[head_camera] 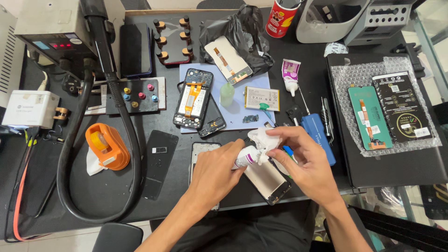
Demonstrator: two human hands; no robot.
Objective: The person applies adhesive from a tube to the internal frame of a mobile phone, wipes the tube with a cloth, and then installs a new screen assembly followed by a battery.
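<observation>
My left hand (215, 169) grips a small glue tube (248, 157) with a purple label, just above the near edge of the black table. My right hand (302, 158) pinches a crumpled white tissue (262, 139) against the tube's tip. Under both hands lie a phone frame (200, 148) and a phone screen panel (268, 179), partly hidden by my fingers.
An opened phone (193, 99) lies on a blue mat (238, 122) with a battery (262, 98) and a second glue tube (290, 74). An orange tape dispenser (106, 145) and a thick black hose (70, 154) sit left. Boxed screens on bubble wrap (368, 74) lie right; a blue tool (318, 135) is beside my right hand.
</observation>
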